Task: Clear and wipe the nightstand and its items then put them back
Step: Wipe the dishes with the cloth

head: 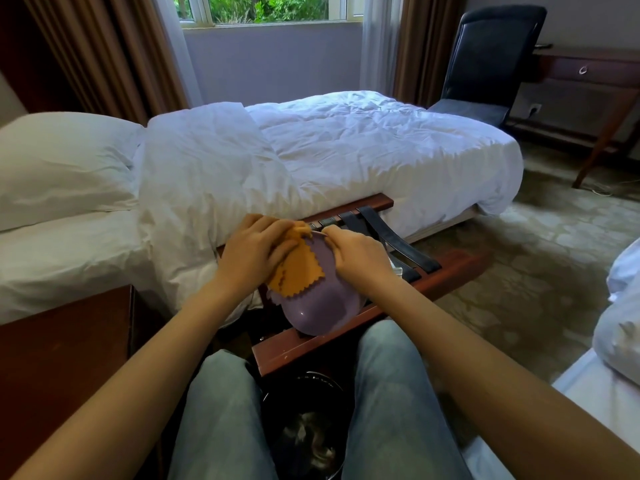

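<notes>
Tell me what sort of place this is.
Probably a hotel room: a bed in white linen, a second bed at the right edge, a strapped luggage rack, and a desk with a chair.

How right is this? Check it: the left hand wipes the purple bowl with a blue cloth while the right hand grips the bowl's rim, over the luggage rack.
One thing is wrong: the cloth is orange, not blue. The head view shows the left hand holding it against the purple bowl while the right hand grips the bowl's rim, over the luggage rack.
</notes>
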